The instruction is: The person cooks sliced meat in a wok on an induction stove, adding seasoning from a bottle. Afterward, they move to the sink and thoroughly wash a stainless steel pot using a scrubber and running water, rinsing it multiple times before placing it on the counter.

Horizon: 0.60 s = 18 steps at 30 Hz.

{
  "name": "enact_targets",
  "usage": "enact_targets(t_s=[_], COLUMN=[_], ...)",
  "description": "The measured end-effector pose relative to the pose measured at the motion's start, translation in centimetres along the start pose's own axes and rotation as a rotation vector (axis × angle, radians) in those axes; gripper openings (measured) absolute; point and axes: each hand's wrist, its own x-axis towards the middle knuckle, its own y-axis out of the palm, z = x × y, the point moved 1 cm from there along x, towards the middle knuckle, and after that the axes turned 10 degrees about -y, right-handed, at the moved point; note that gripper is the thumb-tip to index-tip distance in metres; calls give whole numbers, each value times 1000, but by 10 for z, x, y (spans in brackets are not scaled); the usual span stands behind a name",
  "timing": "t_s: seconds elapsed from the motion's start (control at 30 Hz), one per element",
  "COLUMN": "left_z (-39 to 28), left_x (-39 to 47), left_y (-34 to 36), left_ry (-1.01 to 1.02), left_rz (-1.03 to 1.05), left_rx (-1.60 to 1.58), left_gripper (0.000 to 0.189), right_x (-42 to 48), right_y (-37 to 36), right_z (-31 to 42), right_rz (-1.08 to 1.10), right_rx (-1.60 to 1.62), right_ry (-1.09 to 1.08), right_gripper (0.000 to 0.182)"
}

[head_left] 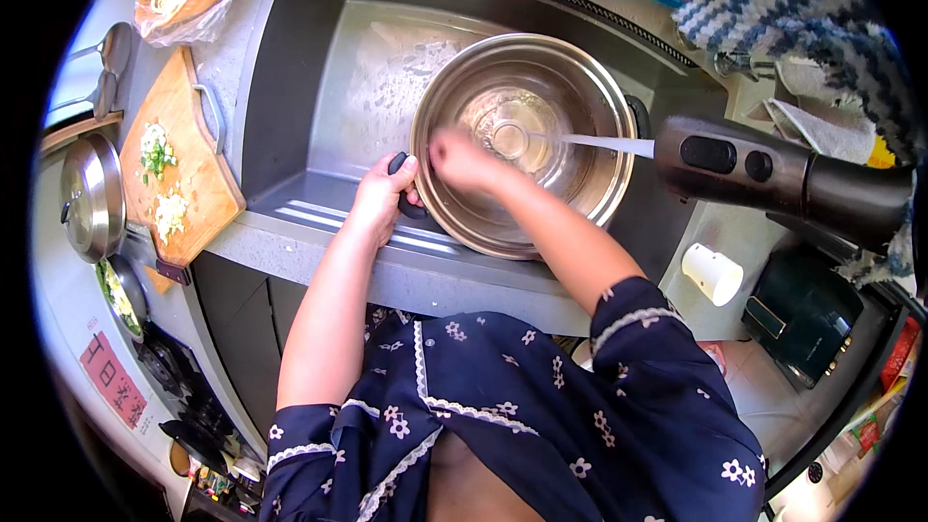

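A large stainless steel pot (596,159) sits tilted toward me in the sink, with a little clear water (540,116) in its bottom. My left hand (388,192) grips the pot's near-left black handle (413,210), thumb on top. My right hand (464,161) is inside the pot by its left inner wall; motion blur hides its fingers and whether they hold anything. From the right, a dark faucet (732,167) sends a stream of water (609,144) into the pot. A second black handle (639,116) shows on the pot's far right side.
Left of the grey sink (290,51) lies a wooden cutting board (206,196) bearing chopped scallions (156,148) and chopped garlic (171,214). A knife (172,272) lies at its near edge, beside a metal lid (94,196). On the right are a white cup (712,273) and hanging striped towel (776,0).
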Motion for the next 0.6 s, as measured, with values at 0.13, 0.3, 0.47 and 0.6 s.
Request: enact_targets(t_s=[0.13, 0.3, 0.47, 0.6], left_z=[-3, -3, -3, -2], left_x=[-2, -3, -2, -1], left_y=[2, 1, 3, -2], left_ry=[-23, -3, -9, -8], left_rz=[20, 15, 21, 14], left_rx=[-32, -19, -22, -38], left_gripper=[21, 19, 19, 20], right_x=[7, -81, 3, -24], right_y=[-74, -23, 3, -88], right_z=[-71, -80, -23, -78], right_rz=[-552, 322, -267, -154], right_rx=[-262, -634, -109, -888], right_ry=[253, 452, -175, -56], right_gripper=[39, 39, 28, 32])
